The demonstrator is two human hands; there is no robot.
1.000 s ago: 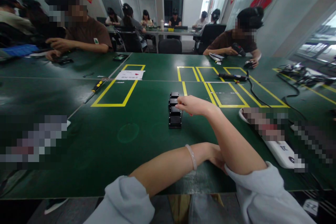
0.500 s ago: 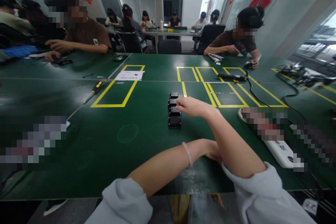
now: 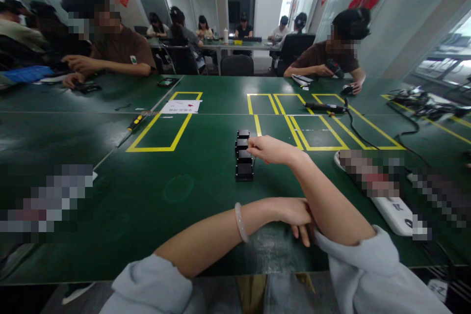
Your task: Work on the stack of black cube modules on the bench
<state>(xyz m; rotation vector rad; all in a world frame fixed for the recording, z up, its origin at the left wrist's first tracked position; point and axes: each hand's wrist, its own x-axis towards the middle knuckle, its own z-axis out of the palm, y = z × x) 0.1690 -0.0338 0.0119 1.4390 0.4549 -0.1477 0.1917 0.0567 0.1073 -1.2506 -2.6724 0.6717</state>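
Observation:
Several black box-shaped parts (image 3: 244, 170) stand in one row that runs away from me on the green table. My right hand (image 3: 267, 149) is closed, with curled fingers against the right side of the row near its middle. What its fingertips pinch, if anything, is too small to make out. Below it, my left hand (image 3: 297, 213) lies under my right forearm, partly hidden by it. Two of its fingers show, stretched out, slightly apart and pointing down. A pale bangle (image 3: 240, 222) sits on my left wrist.
Yellow tape outlines (image 3: 150, 148) mark the table (image 3: 206, 235). A yellow-black screwdriver (image 3: 135, 122) lies left; a black corded tool (image 3: 326, 108) lies right. White power strips (image 3: 395, 216) with cables flank me. Two people (image 3: 127, 51) (image 3: 318, 54) work across the table.
My left hand and forearm have shifted slightly left and down, so the fingers now show below my right forearm. My right hand and the black row have hardly moved.

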